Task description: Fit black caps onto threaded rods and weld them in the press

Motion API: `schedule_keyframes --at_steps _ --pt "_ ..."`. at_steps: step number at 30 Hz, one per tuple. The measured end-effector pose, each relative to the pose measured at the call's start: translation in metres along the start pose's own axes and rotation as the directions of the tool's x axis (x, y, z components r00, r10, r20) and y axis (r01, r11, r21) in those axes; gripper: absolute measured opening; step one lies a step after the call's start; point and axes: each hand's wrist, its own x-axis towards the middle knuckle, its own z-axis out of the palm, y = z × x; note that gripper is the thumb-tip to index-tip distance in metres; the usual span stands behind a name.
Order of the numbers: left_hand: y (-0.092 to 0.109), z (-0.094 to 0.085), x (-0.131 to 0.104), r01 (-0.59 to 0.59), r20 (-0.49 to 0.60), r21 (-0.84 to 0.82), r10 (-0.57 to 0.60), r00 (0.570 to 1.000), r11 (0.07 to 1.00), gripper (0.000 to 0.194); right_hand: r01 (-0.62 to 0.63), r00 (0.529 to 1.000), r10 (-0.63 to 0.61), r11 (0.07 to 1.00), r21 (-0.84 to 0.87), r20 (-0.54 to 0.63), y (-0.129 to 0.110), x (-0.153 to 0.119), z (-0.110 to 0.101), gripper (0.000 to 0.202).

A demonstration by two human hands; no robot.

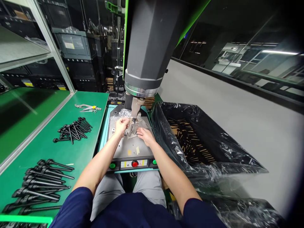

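My left hand (122,126) is at the left side of a small metal fixture (131,129), fingers pinched together; whatever is between them is too small to make out. On the other side, my right hand (145,136) reaches in with its fingers stretched toward the fixture, and I see nothing held in it. A small black piece (133,120) shows at the top of the fixture, right under the metal horn (136,107) of a press-like machine (147,41). The fixture stands on a grey base plate (123,148).
Black ribbed rods with thick heads (42,180) lie in two piles on the green table (83,158) at left, with pliers (87,107) behind. A bin lined with black plastic (211,142) holds many dark rods at right. Red (135,163) and green (112,166) buttons line the machine's front.
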Motion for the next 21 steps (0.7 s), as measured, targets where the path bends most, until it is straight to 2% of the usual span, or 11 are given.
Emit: schedule_keyframes --at_steps 5,10,12,14,16,17,19,20,21 --pt "0.002 -0.003 -0.008 0.043 -0.027 0.006 -0.043 0.999 0.999 0.042 -0.019 0.999 0.019 1.000 -0.013 0.038 0.027 -0.048 -0.026 0.027" --pt "0.008 -0.014 -0.017 0.102 -0.062 0.043 -0.099 0.993 0.994 0.052 0.020 0.998 -0.020 1.000 0.007 0.065 0.032 -0.084 -0.042 0.042" --pt "0.009 -0.026 -0.028 0.082 -0.114 0.083 -0.073 0.991 0.993 0.052 0.072 0.997 -0.070 0.996 -0.050 0.039 0.036 -0.095 -0.051 0.045" --pt "0.006 -0.046 -0.047 -0.018 -0.194 0.144 0.046 0.980 0.989 0.053 0.145 0.987 -0.155 0.973 -0.177 -0.042 0.045 -0.103 -0.064 0.048" --pt "-0.006 -0.072 -0.076 -0.161 -0.262 0.249 0.226 0.938 0.955 0.056 0.212 0.941 -0.292 0.903 -0.374 -0.170 0.061 -0.110 -0.083 0.050" --pt "-0.016 -0.086 -0.092 -0.212 -0.281 0.336 0.312 0.908 0.918 0.056 0.231 0.898 -0.377 0.842 -0.488 -0.226 0.071 -0.113 -0.093 0.051" --pt "-0.041 -0.113 -0.125 -0.203 -0.297 0.513 0.394 0.870 0.834 0.054 0.226 0.803 -0.533 0.688 -0.690 -0.268 0.093 -0.118 -0.112 0.055" --pt "-0.056 -0.126 -0.140 -0.171 -0.286 0.602 0.410 0.866 0.780 0.055 0.208 0.774 -0.577 0.618 -0.758 -0.259 0.105 -0.119 -0.120 0.059" --pt "-0.071 -0.138 -0.152 -0.144 -0.257 0.684 0.422 0.869 0.715 0.058 0.188 0.767 -0.594 0.570 -0.800 -0.243 0.116 -0.120 -0.127 0.063"
